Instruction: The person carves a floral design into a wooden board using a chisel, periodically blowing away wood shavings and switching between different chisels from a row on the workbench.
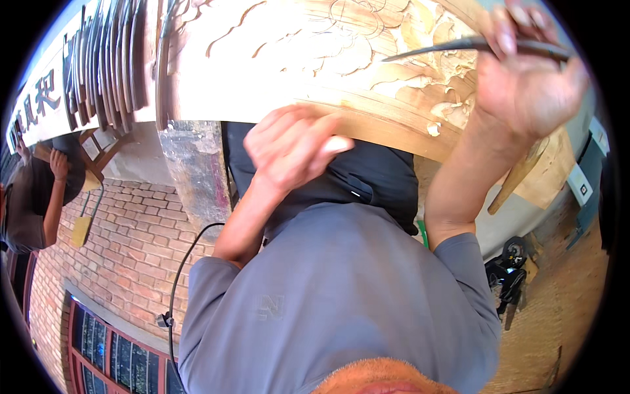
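One-handed at upper right, clasping a slim tool (474, 43) in the right hand (525, 88), aiming its long axis leftward over the carved board (367, 123) and shavings (453, 113); curling the left hand (287, 146), farther from the tool, at centre, too blurred to tell whether holding anything.

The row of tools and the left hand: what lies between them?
Head view: a single dark tool lies between the row of tools and the left hand.

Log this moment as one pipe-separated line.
right hand: holds dark pointed tool above carved board | left hand: curled near board's front edge, grip unclear | wood shavings: on board, right side
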A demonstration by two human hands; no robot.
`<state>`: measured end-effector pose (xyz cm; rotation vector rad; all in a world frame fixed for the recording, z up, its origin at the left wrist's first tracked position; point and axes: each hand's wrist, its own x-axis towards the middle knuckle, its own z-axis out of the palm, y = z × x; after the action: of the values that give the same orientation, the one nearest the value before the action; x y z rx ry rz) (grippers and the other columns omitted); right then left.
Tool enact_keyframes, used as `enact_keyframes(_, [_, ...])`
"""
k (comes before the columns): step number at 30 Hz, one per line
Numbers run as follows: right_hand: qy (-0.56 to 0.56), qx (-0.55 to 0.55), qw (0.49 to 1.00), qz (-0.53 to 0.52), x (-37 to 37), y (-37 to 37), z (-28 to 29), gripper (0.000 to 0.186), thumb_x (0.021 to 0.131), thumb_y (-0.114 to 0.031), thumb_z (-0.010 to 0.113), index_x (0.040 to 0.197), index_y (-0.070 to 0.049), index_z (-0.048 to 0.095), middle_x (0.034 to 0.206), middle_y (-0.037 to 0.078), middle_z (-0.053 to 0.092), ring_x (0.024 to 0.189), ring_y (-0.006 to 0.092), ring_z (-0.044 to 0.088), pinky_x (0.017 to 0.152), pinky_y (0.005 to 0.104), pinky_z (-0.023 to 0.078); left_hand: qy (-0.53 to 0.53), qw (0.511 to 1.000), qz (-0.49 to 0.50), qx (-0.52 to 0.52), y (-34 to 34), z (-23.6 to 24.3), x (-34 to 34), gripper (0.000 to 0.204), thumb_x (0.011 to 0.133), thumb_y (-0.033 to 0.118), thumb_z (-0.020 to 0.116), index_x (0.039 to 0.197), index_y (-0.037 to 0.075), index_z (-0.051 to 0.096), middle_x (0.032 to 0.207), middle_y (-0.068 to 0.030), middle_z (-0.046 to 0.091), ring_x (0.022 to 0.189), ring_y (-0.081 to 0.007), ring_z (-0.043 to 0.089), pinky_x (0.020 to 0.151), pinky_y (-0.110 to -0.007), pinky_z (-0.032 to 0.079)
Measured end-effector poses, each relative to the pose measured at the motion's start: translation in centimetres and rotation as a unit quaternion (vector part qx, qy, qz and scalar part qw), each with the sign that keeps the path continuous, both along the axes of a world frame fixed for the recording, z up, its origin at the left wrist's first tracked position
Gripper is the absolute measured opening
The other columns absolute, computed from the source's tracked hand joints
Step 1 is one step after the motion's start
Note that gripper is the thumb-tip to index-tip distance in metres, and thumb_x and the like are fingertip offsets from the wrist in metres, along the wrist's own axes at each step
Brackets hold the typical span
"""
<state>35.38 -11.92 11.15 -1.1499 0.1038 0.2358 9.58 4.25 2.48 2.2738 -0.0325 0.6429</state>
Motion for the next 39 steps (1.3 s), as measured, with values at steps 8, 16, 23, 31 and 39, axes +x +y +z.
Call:
enact_keyframes(8, [0.025,0.129,0.986,0.104,-1.0,5.0,-5.6,0.051,0.115,-0.052,0.05,0.086,-0.011,0.055,0.073,0.006,0.058,0.052,0.0121,0.053,0.039,0.0205,0.037,0.01,0.94,0.244,-0.237,1.9,-2.0,3.2,0.018,0.111,0.005,0.063,0.123,-0.004,0.072,0.077,-0.0073,0.074,0.07,-0.0076,0.067,0.061,-0.022,0.051])
enact_keyframes(16, [-0.055,0.102,0.99,0.078,-4.0,4.1,-1.8,0.047,0.115,-0.049,0.051,0.088,-0.011,0.056,0.073,0.003,0.058,0.053,0.0124,0.054,0.04,0.0216,0.042,-0.04,0.941,0.233,-0.241,0.8,-1.6,2.2,0.017,0.109,-0.001,0.062,0.123,-0.007,0.069,0.074,-0.0057,0.071,0.059,-0.007,0.06,0.054,-0.02,0.047])
enact_keyframes(23, [-0.176,0.025,0.981,0.079,-11.4,1.6,-0.8,0.068,0.11,-0.075,0.031,0.075,-0.016,0.034,0.065,0.006,0.051,0.044,0.0112,0.038,0.045,0.0255,0.026,-0.015,0.993,0.019,-0.112,-7.1,-2.2,2.7,0.068,0.089,0.019,0.087,0.148,-0.003,0.062,0.099,-0.0075,0.08,0.06,-0.0126,0.064,0.055,-0.026,0.049])
enact_keyframes(31, [-0.182,-0.032,0.98,0.076,-13.0,2.7,-0.9,0.07,0.109,-0.076,0.025,0.071,-0.018,0.026,0.063,0.006,0.049,0.043,0.011,0.035,0.046,0.0254,0.023,-0.083,0.984,0.088,-0.132,-8.0,-3.3,3.5,0.062,0.093,0.022,0.084,0.148,0.001,0.064,0.087,-0.0031,0.076,0.057,-0.0136,0.062,0.054,-0.03,0.05])
enact_keyframes(39, [-0.189,-0.074,0.978,0.056,-14.1,3.8,-1.0,0.07,0.11,-0.076,0.024,0.071,-0.018,0.025,0.061,0.006,0.047,0.042,0.0102,0.034,0.045,0.0248,0.022,-0.057,0.985,0.064,-0.147,-7.3,-3.4,2.5,0.059,0.09,0.014,0.084,0.143,-0.001,0.065,0.084,-0.0019,0.073,0.059,-0.0143,0.065,0.053,-0.029,0.051])
